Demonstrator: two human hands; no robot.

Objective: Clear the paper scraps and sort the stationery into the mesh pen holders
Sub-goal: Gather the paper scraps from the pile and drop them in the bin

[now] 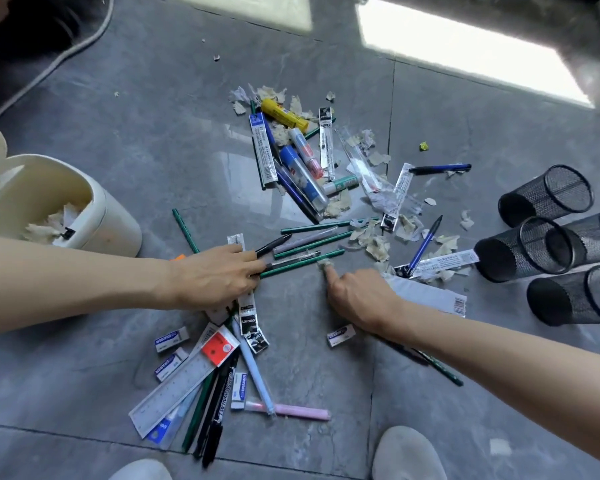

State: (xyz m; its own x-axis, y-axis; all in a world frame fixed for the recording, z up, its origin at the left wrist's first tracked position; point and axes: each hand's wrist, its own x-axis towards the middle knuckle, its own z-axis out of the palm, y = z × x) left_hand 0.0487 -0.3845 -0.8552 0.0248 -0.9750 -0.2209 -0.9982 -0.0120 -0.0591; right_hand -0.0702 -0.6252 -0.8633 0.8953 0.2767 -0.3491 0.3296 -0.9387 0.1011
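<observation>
On the grey tiled floor (pixel 118 133), pens, pencils, erasers and torn paper lie scattered in loose heaps. The left hand (pixel 215 275) lies over a bundle of green pencils (pixel 302 259) and black pens, with its fingers stretched flat across them rather than curled round them. The right hand (pixel 357 292) reaches in beside it. Its forefinger is straight, with the tip touching a small paper scrap (pixel 324 263) just beside the end of one pencil. Its other fingers are curled under, and the thumb is hidden, so I cannot tell whether the scrap is pinched or only touched.

More paper scraps (pixel 374 242) lie among the pencils to the right and around the far heap, where a yellow glue stick (pixel 284 114) sits. Four black mesh pen holders (pixel 523 249) lie on their sides at the right, close together and well apart from the hands. A cream bin (pixel 111 220) stands at the left with torn paper inside. Near the person lie a clear ruler (pixel 174 393), several erasers (pixel 171 338) and a pink pen (pixel 298 411). Two pale shoes (pixel 409 455) show at the bottom edge.
</observation>
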